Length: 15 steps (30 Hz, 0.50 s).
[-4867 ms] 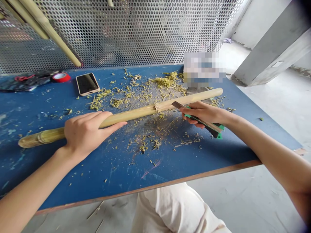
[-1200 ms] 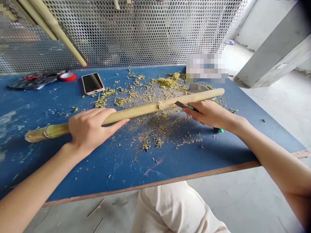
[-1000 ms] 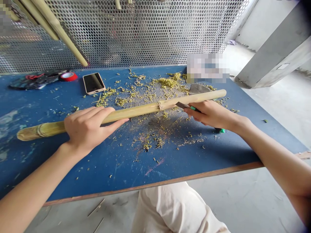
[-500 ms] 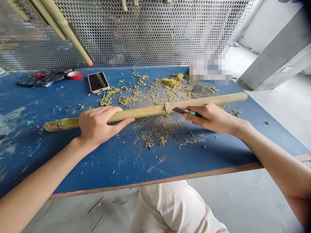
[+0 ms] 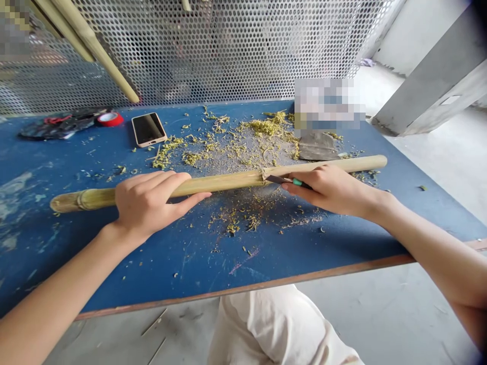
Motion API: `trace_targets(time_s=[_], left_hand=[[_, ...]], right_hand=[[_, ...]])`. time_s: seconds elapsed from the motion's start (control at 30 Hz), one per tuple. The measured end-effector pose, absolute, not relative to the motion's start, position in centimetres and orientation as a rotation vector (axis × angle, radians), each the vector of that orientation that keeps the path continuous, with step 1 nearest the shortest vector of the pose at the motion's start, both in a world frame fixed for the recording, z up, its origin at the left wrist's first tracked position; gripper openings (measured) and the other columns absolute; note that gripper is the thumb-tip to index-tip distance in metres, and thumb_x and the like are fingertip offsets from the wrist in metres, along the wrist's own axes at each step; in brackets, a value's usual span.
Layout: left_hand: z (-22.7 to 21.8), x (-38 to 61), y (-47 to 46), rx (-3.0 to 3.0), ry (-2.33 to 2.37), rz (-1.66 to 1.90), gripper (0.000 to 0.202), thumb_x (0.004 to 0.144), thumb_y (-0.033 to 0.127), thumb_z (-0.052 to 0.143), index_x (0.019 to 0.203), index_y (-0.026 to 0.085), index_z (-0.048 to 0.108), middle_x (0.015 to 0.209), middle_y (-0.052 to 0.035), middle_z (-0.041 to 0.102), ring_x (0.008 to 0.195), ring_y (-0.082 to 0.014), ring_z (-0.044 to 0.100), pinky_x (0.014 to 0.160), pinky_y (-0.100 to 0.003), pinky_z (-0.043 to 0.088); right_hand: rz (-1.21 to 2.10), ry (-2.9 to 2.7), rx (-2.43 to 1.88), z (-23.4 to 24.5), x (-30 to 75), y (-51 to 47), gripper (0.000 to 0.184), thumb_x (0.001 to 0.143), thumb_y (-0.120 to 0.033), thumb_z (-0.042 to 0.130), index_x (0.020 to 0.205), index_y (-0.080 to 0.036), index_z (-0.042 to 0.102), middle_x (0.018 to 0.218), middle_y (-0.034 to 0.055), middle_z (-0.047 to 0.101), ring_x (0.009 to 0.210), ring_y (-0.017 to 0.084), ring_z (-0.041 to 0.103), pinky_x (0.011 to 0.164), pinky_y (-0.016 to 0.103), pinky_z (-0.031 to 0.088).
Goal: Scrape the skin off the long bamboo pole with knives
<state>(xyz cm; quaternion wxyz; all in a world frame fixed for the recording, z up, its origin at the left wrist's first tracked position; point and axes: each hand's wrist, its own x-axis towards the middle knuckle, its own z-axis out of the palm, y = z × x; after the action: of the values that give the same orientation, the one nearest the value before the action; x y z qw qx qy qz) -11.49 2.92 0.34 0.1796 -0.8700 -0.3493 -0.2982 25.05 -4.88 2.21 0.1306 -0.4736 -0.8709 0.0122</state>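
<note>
A long bamboo pole [image 5: 228, 181] lies across the blue table [image 5: 182, 253], its left end lower in view than its right. My left hand [image 5: 146, 203] is wrapped over the pole left of its middle, with the thumb stretched along the near side. In my right hand [image 5: 325, 190] is a utility knife [image 5: 299, 182] with a green part on its handle. The knife's blade points left and rests at the pole's ringed node. Yellow-green shavings [image 5: 266, 126] are scattered behind and in front of the pole. My right fingers partly hide the knife's handle.
A phone [image 5: 149, 129], a roll of red tape [image 5: 110, 119] and a dark cloth-like item [image 5: 63, 124] lie at the back left. Behind the pole rests a grey flat piece [image 5: 317, 146]. More poles [image 5: 110, 66] lean against the perforated metal screen [image 5: 228, 56]. A concrete pillar [image 5: 429, 86] stands at right.
The pole's left end has shifted left and slightly down, and its right end sits a little lower. My left hand has moved slightly left with it. The knife blade is now closer to the node.
</note>
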Motion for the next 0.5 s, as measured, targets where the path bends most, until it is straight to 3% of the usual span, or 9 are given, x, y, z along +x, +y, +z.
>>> trace_targets(time_s=[0.5], left_hand=[[0.53, -11.49, 2.62, -2.467, -0.898, -0.866, 0.032, 0.084, 0.063, 0.071, 0.089, 0.031, 0.071, 0.067, 0.0012, 0.071, 0.062, -0.0198, 0.068, 0.055, -0.034, 0.044]], right_hand=[[-0.04, -2.51, -1.46, 2.17, 24.8, -5.23, 0.046, 0.108, -0.043, 0.034, 0.114, -0.015, 0.07, 0.079, 0.0086, 0.071, 0.065, 0.015, 0.059, 0.06, 0.03, 0.035]])
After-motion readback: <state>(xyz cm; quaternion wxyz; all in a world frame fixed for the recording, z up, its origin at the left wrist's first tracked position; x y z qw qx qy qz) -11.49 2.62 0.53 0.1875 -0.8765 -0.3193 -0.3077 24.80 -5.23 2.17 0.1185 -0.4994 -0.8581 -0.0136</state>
